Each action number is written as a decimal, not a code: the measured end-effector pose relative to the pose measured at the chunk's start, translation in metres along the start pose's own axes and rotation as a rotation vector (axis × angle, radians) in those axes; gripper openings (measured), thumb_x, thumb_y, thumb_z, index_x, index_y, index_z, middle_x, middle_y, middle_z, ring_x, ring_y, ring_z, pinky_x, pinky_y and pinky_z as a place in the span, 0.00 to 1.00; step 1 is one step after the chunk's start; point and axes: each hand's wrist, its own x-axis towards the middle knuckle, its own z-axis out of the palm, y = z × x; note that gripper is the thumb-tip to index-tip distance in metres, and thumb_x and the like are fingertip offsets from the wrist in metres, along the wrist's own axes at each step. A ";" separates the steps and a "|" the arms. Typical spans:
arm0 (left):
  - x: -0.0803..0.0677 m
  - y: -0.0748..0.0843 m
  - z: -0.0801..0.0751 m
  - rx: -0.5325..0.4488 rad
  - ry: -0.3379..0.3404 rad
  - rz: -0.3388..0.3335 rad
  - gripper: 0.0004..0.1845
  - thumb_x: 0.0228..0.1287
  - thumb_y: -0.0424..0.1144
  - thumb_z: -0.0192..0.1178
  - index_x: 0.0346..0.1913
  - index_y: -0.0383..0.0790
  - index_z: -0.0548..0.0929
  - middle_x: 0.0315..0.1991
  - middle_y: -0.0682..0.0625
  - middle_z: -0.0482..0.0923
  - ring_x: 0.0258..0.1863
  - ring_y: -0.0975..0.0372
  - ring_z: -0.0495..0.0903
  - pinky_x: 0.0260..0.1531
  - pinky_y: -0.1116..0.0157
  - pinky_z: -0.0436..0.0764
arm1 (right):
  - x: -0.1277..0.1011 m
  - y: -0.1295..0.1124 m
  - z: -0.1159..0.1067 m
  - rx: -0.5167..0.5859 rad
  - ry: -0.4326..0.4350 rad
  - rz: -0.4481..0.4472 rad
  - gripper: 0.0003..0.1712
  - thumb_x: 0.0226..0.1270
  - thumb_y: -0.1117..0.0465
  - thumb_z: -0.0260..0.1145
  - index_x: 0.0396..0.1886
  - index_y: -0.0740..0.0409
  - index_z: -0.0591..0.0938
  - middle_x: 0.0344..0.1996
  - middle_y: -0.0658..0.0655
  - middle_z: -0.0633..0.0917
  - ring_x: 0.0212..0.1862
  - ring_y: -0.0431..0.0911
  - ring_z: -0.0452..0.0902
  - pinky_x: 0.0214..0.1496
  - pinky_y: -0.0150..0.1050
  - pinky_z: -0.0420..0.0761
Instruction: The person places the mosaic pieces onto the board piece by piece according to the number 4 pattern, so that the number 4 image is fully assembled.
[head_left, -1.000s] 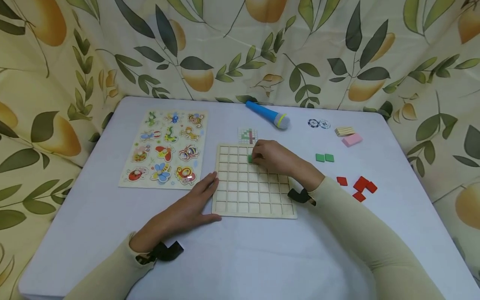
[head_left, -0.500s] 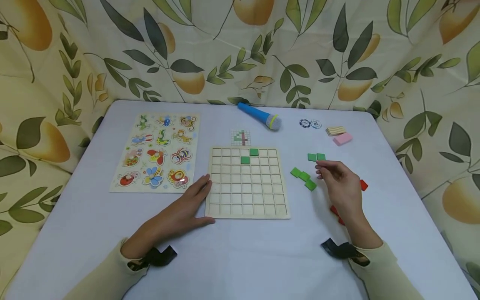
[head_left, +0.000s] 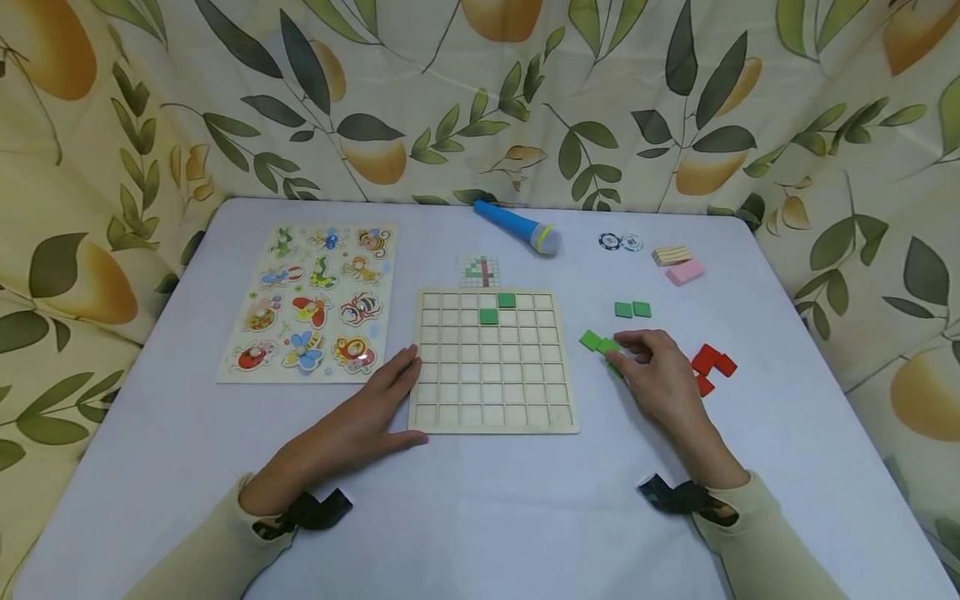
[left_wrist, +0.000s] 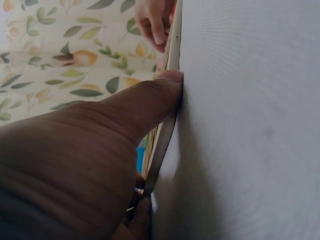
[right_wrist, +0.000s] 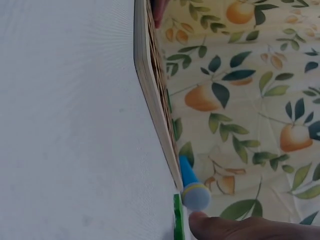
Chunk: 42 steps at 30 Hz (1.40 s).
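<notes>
A wooden grid board [head_left: 491,392] lies mid-table with two green tiles [head_left: 507,300] set in its top rows. My left hand [head_left: 405,398] lies flat against the board's left edge, fingers straight; in the left wrist view its thumb [left_wrist: 150,97] presses the board's rim [left_wrist: 169,127]. My right hand [head_left: 626,348] is right of the board, its fingers curled down on a cluster of loose green tiles [head_left: 592,340], pinching one of them. In the right wrist view a fingertip [right_wrist: 240,227] sits beside a green tile's edge [right_wrist: 177,217].
Two more green tiles [head_left: 632,310] and several red tiles [head_left: 712,363] lie right of the board. At the back are a blue toy microphone [head_left: 516,227], a pattern card [head_left: 478,271], poker chips [head_left: 619,242] and a pink block [head_left: 685,272]. An insect puzzle [head_left: 311,300] lies at the left.
My right hand left the board's top rows, where a green tile now sits, swung right over the loose tiles, then came down on the green cluster. The left hand stayed put.
</notes>
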 end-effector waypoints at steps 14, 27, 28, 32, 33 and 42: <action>0.002 0.001 -0.006 0.017 0.015 0.019 0.58 0.67 0.58 0.73 0.87 0.42 0.48 0.90 0.51 0.35 0.90 0.53 0.42 0.83 0.49 0.63 | 0.005 -0.003 -0.002 -0.022 0.037 -0.085 0.22 0.74 0.61 0.71 0.63 0.63 0.83 0.58 0.67 0.79 0.55 0.59 0.77 0.57 0.53 0.81; 0.000 -0.002 0.003 0.002 0.011 0.020 0.58 0.67 0.59 0.72 0.87 0.43 0.47 0.90 0.53 0.35 0.90 0.54 0.41 0.84 0.50 0.63 | -0.001 0.002 0.002 -0.061 0.030 -0.089 0.22 0.74 0.61 0.71 0.63 0.64 0.83 0.58 0.68 0.79 0.56 0.60 0.76 0.58 0.55 0.82; 0.000 -0.003 0.003 0.000 0.013 0.023 0.58 0.67 0.59 0.72 0.87 0.43 0.47 0.90 0.53 0.35 0.90 0.54 0.42 0.84 0.49 0.63 | -0.002 0.001 0.002 -0.062 0.034 -0.090 0.21 0.74 0.61 0.71 0.63 0.64 0.83 0.58 0.68 0.79 0.56 0.60 0.76 0.57 0.55 0.82; 0.000 -0.002 0.001 0.001 0.019 0.027 0.58 0.67 0.59 0.72 0.87 0.43 0.47 0.90 0.53 0.35 0.90 0.54 0.42 0.83 0.49 0.63 | -0.001 0.000 0.002 -0.053 0.046 -0.077 0.21 0.73 0.62 0.70 0.62 0.65 0.83 0.59 0.69 0.78 0.56 0.60 0.75 0.58 0.56 0.82; 0.000 -0.002 0.001 0.004 0.020 0.025 0.58 0.67 0.59 0.72 0.87 0.44 0.47 0.90 0.53 0.35 0.90 0.54 0.42 0.83 0.49 0.64 | -0.001 -0.001 0.002 -0.050 0.047 -0.073 0.21 0.73 0.62 0.70 0.62 0.64 0.83 0.59 0.69 0.78 0.56 0.60 0.76 0.58 0.55 0.82; 0.001 -0.001 0.003 0.006 0.013 -0.013 0.59 0.65 0.58 0.74 0.87 0.44 0.49 0.90 0.52 0.36 0.90 0.53 0.44 0.82 0.50 0.66 | -0.013 -0.029 -0.014 -0.037 0.011 -0.240 0.20 0.73 0.60 0.72 0.62 0.57 0.83 0.59 0.62 0.83 0.57 0.58 0.79 0.55 0.54 0.84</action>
